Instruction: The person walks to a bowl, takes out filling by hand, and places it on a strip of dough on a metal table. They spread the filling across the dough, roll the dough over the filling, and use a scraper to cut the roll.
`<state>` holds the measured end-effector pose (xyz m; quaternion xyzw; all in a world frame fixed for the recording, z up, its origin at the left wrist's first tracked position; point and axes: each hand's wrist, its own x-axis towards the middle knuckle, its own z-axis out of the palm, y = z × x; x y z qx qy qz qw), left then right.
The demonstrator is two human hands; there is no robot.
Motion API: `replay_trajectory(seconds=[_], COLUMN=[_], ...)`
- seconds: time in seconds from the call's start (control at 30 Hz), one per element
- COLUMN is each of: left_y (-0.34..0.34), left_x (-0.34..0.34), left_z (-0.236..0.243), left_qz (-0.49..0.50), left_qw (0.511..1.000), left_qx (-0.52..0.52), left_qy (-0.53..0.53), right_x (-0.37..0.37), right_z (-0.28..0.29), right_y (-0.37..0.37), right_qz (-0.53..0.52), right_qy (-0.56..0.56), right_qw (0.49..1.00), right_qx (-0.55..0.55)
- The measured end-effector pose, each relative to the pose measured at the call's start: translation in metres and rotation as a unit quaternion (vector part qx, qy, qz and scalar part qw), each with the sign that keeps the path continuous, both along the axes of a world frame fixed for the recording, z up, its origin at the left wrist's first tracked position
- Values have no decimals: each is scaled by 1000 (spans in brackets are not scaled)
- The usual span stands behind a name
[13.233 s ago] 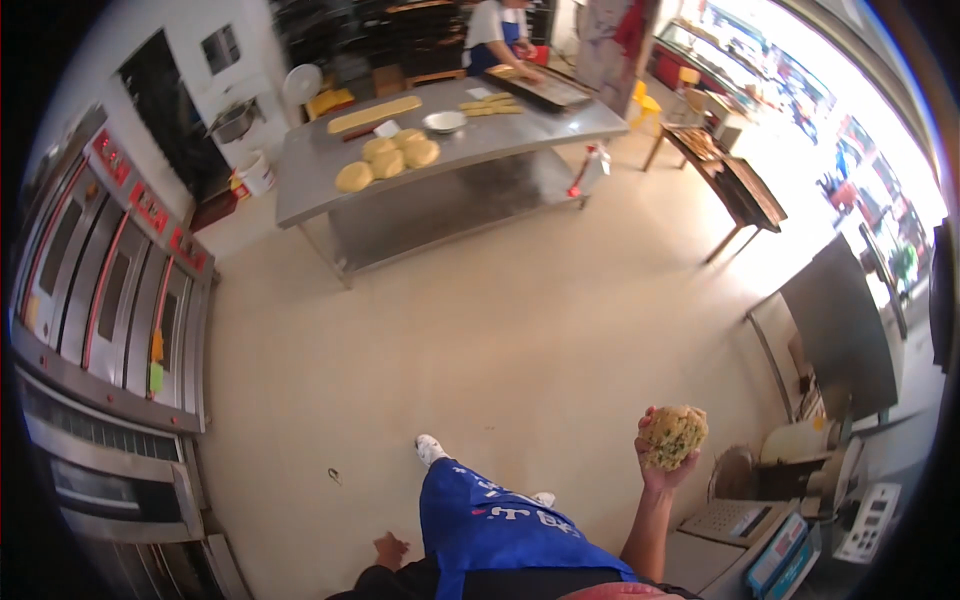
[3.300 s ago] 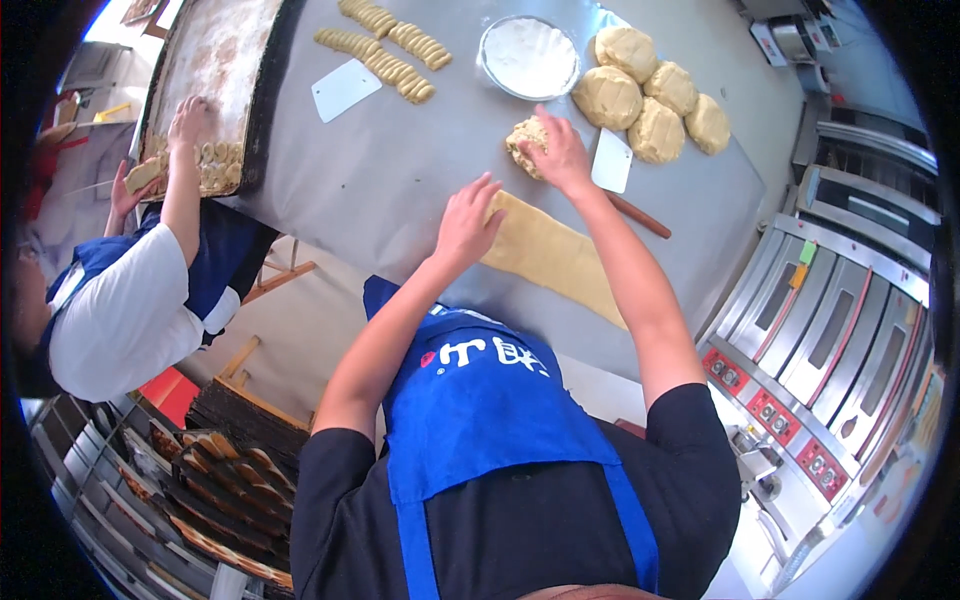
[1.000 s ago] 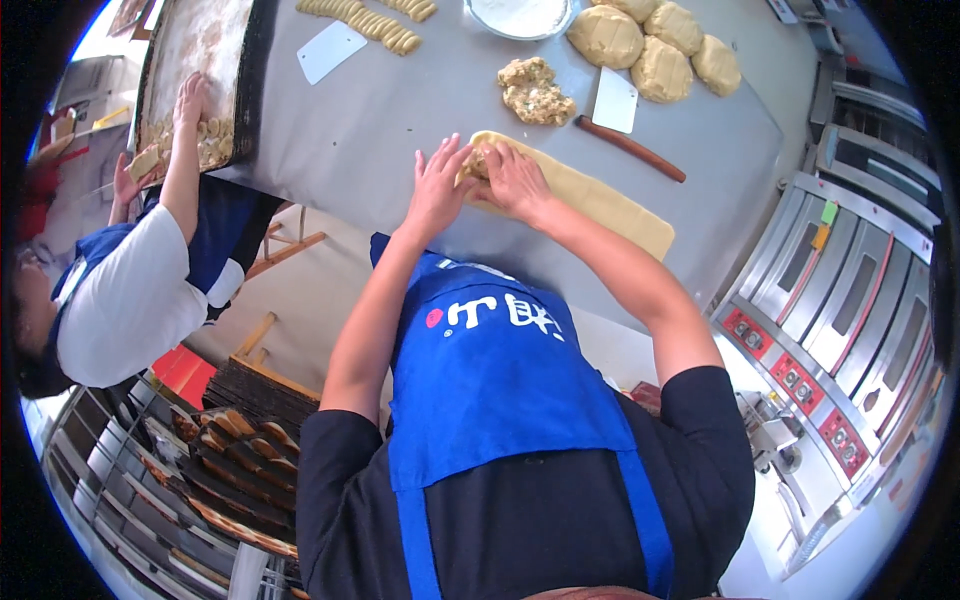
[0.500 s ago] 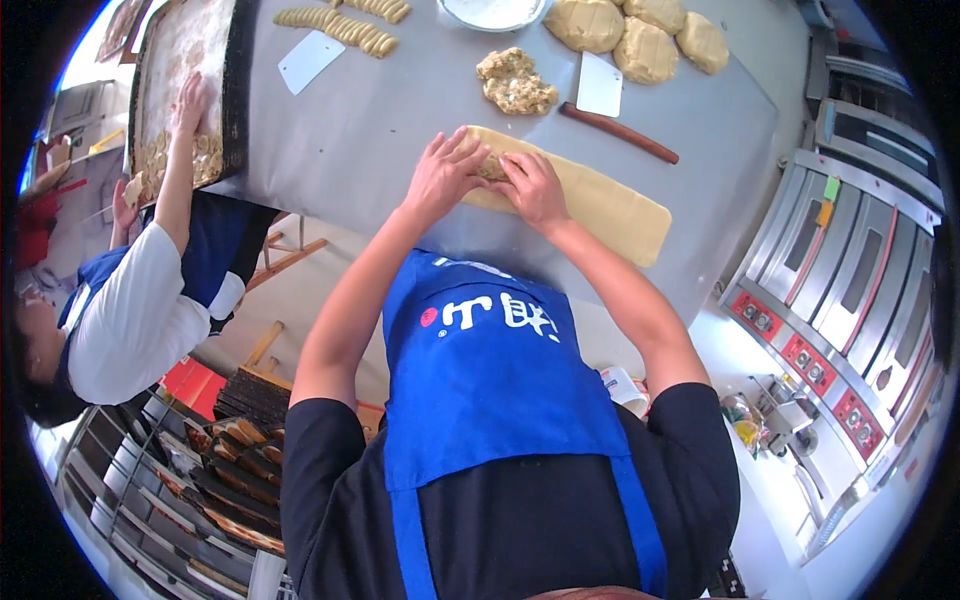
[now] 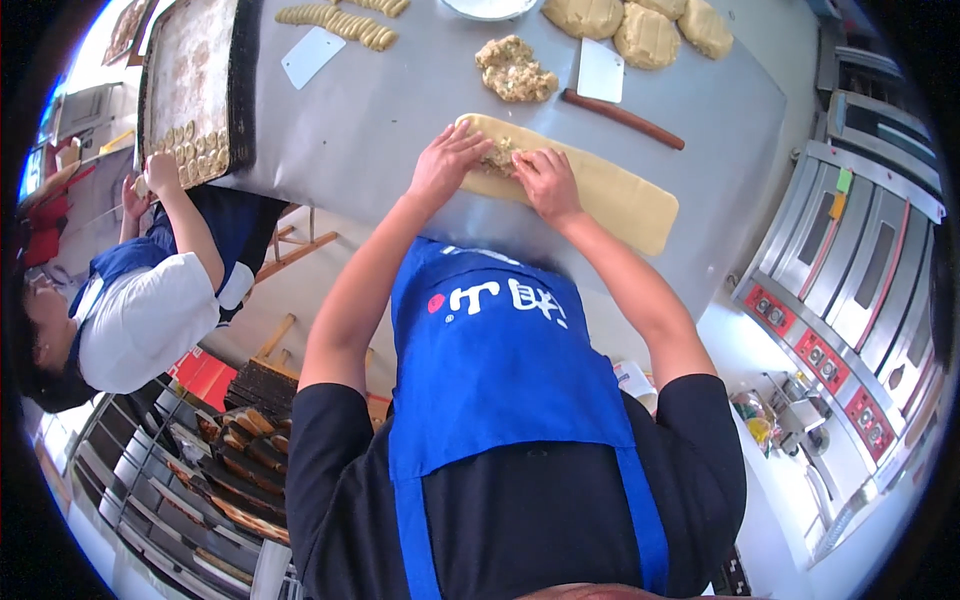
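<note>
A long, flat sheet of pale dough [image 5: 622, 203] lies on the steel table in front of me. Crumbly filling [image 5: 499, 156] is heaped on its left part, between my two hands. My left hand [image 5: 447, 160] rests flat at the left end of the sheet, fingers stretched out against the filling's edge. Bent fingers of my right hand [image 5: 548, 183] pinch at the right side of that filling; their tips are partly hidden. Beyond the sheet sits a bigger lump of the same filling [image 5: 516, 70]. To its right are a white scraper [image 5: 600, 72] and a wooden rolling pin [image 5: 622, 119].
Dough blocks [image 5: 648, 38] and a white bowl [image 5: 490, 8] stand at the back. Sliced dough pieces [image 5: 340, 24] and another scraper [image 5: 312, 57] lie back left. A co-worker [image 5: 150, 310] handles pieces by a baking tray [image 5: 190, 90]. Ovens [image 5: 850, 260] line the right.
My hands have moved apart, the right one drawing slightly rightward, so more filling shows between them. The co-worker's outstretched hand has pulled back from the tray toward their other hand.
</note>
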<state>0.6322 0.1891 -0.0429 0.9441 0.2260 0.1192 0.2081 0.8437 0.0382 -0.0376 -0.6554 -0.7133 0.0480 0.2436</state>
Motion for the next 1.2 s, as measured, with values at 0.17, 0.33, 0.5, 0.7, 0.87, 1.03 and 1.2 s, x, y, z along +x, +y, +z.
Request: replay_trajectory(seconds=[0.17,0.33,0.5,0.7,0.87,1.03,1.2], left_y=[-15,-29,-49,-47,-40,-37,-30], left_x=[-3,-25,-53,-49,-43,-62,-59], left_z=[4,6,-7,-9,-14,-17,-14], left_qz=[67,269,328,274,210,185,175], left_qw=[991,948,920,940,954,952,959], left_qx=[-111,-142,-193,-184,-202,-236,-209], left_qy=[-22,-97,-92,-87,-67,-60,-78], right_x=[7,-1,-14,-34,-48,-60,-69], right_z=[5,-2,-20,6,-38,-30,-24], right_y=[-1,20,14,49,67,71,97], right_qz=[-20,-8,16,85,131,98,71], right_qy=[89,36,51,25,-84,-35,-42], right_qw=[995,998,998,995,986,993,996], right_qx=[-40,-47,-45,-37,-59,-56,-30])
